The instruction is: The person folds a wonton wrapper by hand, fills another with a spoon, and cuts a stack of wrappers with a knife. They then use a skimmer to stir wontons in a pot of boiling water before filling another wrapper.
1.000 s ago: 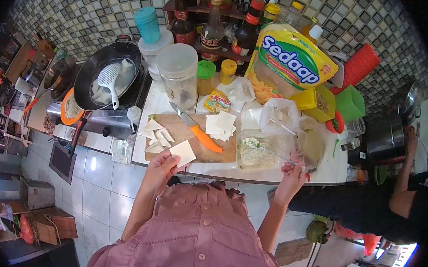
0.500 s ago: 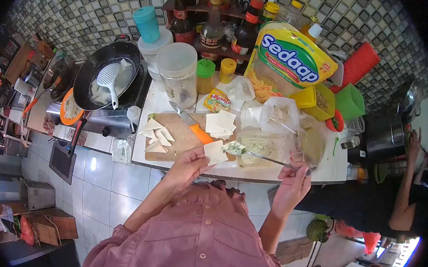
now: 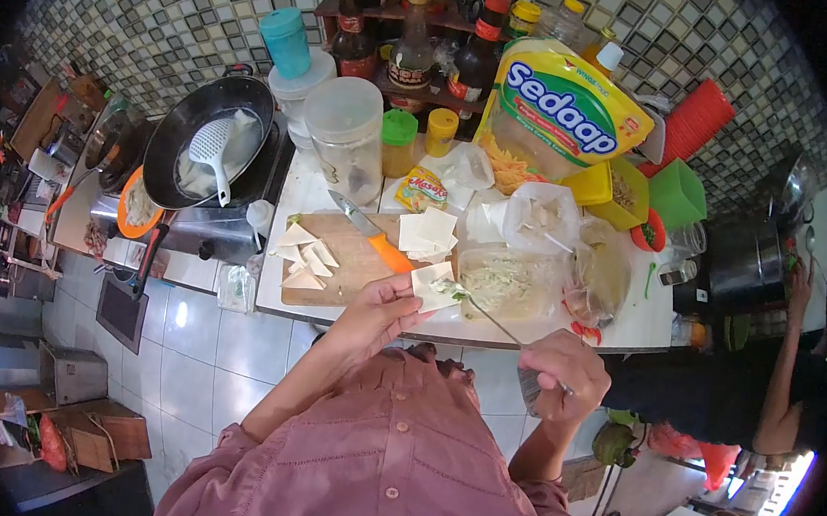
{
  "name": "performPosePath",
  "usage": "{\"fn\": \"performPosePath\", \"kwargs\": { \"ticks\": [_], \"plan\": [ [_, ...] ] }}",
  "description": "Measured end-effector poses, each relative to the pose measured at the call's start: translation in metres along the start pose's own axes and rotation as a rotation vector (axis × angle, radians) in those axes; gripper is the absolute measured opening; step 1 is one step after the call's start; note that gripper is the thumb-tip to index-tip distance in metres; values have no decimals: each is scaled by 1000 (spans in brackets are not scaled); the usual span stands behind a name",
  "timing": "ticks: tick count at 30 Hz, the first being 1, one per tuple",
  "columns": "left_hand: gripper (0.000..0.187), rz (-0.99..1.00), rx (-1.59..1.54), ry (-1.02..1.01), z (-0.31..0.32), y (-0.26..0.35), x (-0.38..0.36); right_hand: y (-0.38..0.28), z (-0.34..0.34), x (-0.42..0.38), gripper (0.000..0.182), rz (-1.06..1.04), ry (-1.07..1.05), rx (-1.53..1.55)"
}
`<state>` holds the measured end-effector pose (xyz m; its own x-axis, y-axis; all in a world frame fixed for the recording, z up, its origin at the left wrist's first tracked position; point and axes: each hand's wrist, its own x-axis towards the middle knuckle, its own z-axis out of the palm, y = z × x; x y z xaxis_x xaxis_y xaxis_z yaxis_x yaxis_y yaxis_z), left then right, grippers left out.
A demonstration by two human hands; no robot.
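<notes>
My left hand [image 3: 374, 318] pinches a square dough wrapper [image 3: 429, 282] above the front edge of the cutting board [image 3: 339, 296]. In my right hand [image 3: 567, 372] is the handle of a metal spoon [image 3: 493, 320]. The spoon's tip rests on the wrapper with a pale filling flecked with green [image 3: 448, 288]. Behind the spoon, a clear plastic container [image 3: 537, 300] holds more of this filling. On the board lie folded triangular wrappers [image 3: 306, 258], a stack of square wrappers [image 3: 427, 230] and an orange-handled knife [image 3: 387, 252].
To the left, a black frying pan [image 3: 166, 130] with a white slotted spatula [image 3: 210, 148] sits on the stove. Jars, a Sedaap pouch [image 3: 563, 105] and a yellow container [image 3: 619, 196] line the back. At far right, another person's arm [image 3: 786, 351] reaches toward a dark pot [image 3: 745, 252].
The spoon's tip has come down onto the wrapper with its filling. My right hand has turned over and moved lower. My left hand has shifted slightly right.
</notes>
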<state>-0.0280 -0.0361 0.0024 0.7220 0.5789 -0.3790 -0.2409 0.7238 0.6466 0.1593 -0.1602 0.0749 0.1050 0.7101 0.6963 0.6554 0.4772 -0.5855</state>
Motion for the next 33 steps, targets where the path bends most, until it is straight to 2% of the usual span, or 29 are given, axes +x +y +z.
{"fn": "performPosePath", "kwargs": {
  "ticks": [3,9,13,21,25,30,33],
  "plan": [
    [34,-11,5,10,5,0,4,-7,-1,6,22,-71,1,0],
    [38,1,7,-61,6,-2,5,-10,-3,9,21,-130,-25,38],
    [38,-9,34,-72,7,-3,4,-10,-4,8,21,-74,-66,-8],
    [38,6,-45,-76,6,-4,4,-13,-4,8,20,-67,60,41],
    [37,14,-26,-88,6,-5,2,-14,-4,11,19,-47,-26,-11],
    [36,4,-36,-49,6,-4,2,-13,-3,6,18,-72,67,20],
    [36,2,-31,-65,5,-5,2,-13,-4,8,17,-39,-28,9]
  ]
}}
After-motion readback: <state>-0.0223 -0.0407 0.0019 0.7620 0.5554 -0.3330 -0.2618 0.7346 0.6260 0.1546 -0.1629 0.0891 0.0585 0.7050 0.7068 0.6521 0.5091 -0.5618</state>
